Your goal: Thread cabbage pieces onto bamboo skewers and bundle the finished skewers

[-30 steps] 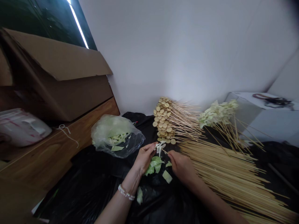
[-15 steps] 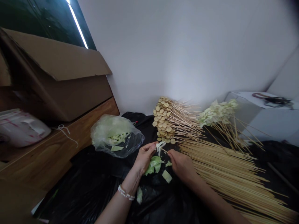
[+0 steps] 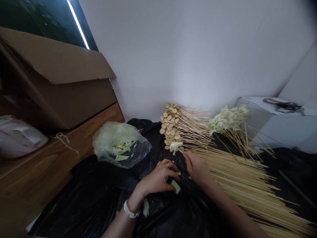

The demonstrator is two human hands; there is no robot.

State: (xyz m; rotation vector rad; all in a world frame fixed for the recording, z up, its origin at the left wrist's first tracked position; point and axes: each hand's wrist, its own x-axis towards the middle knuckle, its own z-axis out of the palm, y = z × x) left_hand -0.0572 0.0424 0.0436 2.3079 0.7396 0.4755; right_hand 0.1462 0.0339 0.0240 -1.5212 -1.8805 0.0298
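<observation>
Between the thumb and fingers of my right hand point(image 3: 198, 168) is a thin wooden skewer with pale cabbage pieces point(image 3: 176, 146) threaded on its tip, just in front of the potato slices. My left hand point(image 3: 162, 177), with a ring and a white bead bracelet, reaches over the black plastic with its fingers apart. Its fingertips are close to a loose piece of cabbage leaf point(image 3: 175, 186), and the hand covers part of the leaves beneath it. Another cabbage scrap point(image 3: 146, 208) lies near my left wrist.
A clear bag of cut cabbage point(image 3: 121, 143) stands at the left. Skewered potato slices point(image 3: 170, 124) are stacked at the back, with skewered cabbage point(image 3: 228, 119) beside them. Many bare skewers point(image 3: 247, 188) spread rightward. A cardboard box point(image 3: 74, 102) and white box point(image 3: 279, 125) flank the area.
My left hand has let go of the cabbage on the skewer and moved down over the loose leaves, opening. My right hand has shifted slightly up and right with the skewer.
</observation>
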